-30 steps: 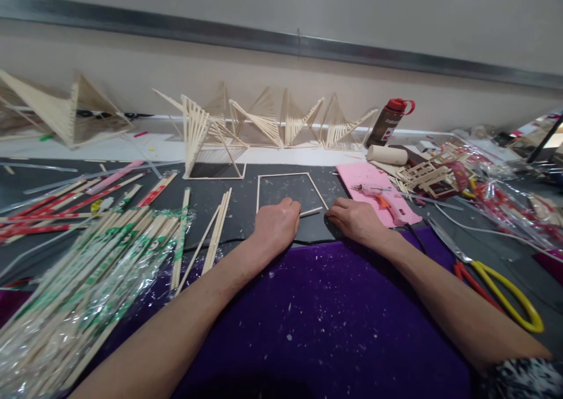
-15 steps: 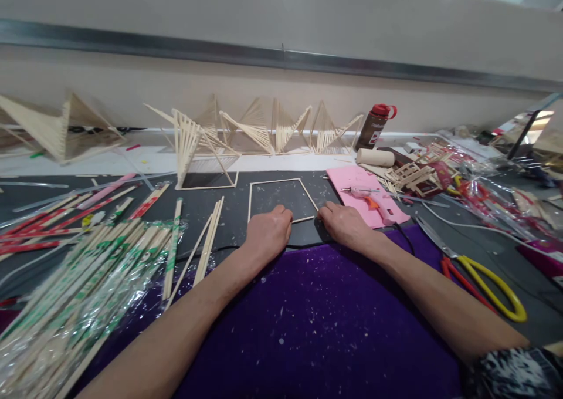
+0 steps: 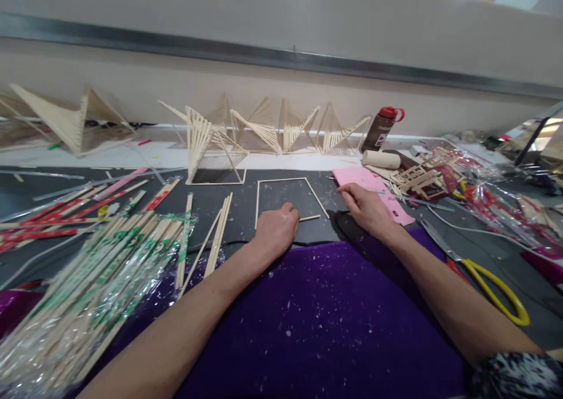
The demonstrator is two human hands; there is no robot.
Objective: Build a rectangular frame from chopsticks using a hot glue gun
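A square frame of thin wooden sticks (image 3: 281,180) lies flat on the dark table top. My left hand (image 3: 277,232) rests at its near edge, fingers curled shut on the near stick (image 3: 310,217), whose free end pokes out to the right. My right hand (image 3: 367,208) is over the pink foam pad (image 3: 398,213) to the right of the frame, fingers curled with their tips pointing left. What they hold, if anything, is hidden. Both forearms lie across a purple mat (image 3: 308,317).
Wrapped chopsticks (image 3: 101,270) are heaped at the left, with loose sticks (image 3: 217,234) beside them. Stick sculptures (image 3: 211,146) line the back wall. A red-capped bottle (image 3: 380,128), wooden scraps (image 3: 417,179) and yellow-handled scissors (image 3: 497,287) lie at the right.
My right hand has left the frame's near right corner and moved up and right onto the pink pad, covering the glue gun that lay there. The left hand stays on the stick.
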